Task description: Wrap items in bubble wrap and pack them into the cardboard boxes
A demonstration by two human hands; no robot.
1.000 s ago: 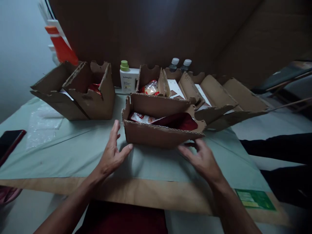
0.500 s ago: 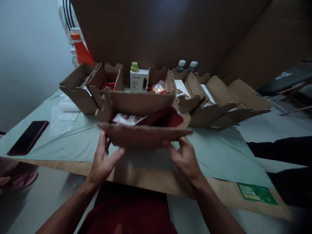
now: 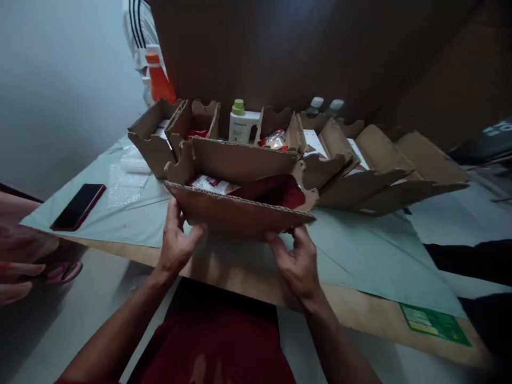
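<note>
Cardboard box (image 3: 236, 213) now in both hands

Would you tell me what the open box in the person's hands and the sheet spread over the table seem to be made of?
The box looks like raw brown corrugated cardboard: fluting shows along its cut top edge, and the finish is matt. The sheet seems to be thin pale green paper or plastic film, lying flat with creases; which one cannot be told.

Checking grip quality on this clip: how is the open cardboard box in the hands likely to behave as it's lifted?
The cardboard box is corrugated, so probably stiff enough to keep its shape. Its unfolded flaps may swing loosely. Held only at the lower front corners by the left hand and right hand, it could tip and let the red packet slide.
</note>
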